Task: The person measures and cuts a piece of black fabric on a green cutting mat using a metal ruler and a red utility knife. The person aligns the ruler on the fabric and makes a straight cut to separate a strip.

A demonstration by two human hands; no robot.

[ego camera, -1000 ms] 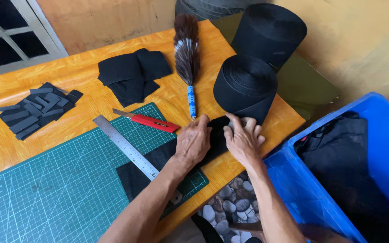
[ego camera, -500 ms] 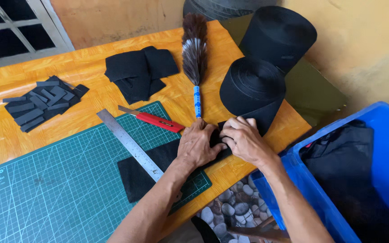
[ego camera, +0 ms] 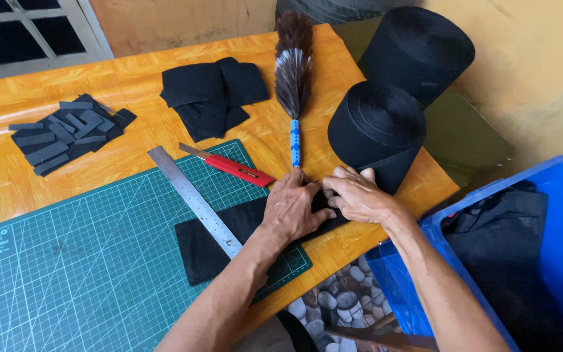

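- While both hands press down at the near right edge of the surface (ego camera: 131,78), the grip is a flat hold, not a closed fist: the left hand (ego camera: 292,210) lies palm-down on the black fabric strip (ego camera: 210,244), and the right hand (ego camera: 358,195) curls its fingertips onto the same strip where it runs toward the roll.
- Held this way, the strip looks pinned flat and taut, apparently so it lies square on the green cutting mat (ego camera: 86,261) beneath it.
- Both forearms come in from the near edge, angled toward each other, wrists low, thumbs almost meeting.
- Across the strip's left part lies a steel ruler (ego camera: 193,201), slanted from far left to near right, touching the fabric just beside the left wrist.
- Just beyond the hands rests a red utility knife (ego camera: 232,167), unheld, close to the ruler's far end.
- To the right of the hands stands the black fabric roll (ego camera: 376,133) that feeds the strip; a second, larger roll (ego camera: 418,52) sits behind it.
- Farther off lie a feather duster (ego camera: 293,72) with a blue handle, a heap of black fabric pieces (ego camera: 210,94), and at far left a pile of small cut strips (ego camera: 66,133).
- A blue bin (ego camera: 555,195) holding dark cloth stands at the right, off the surface.
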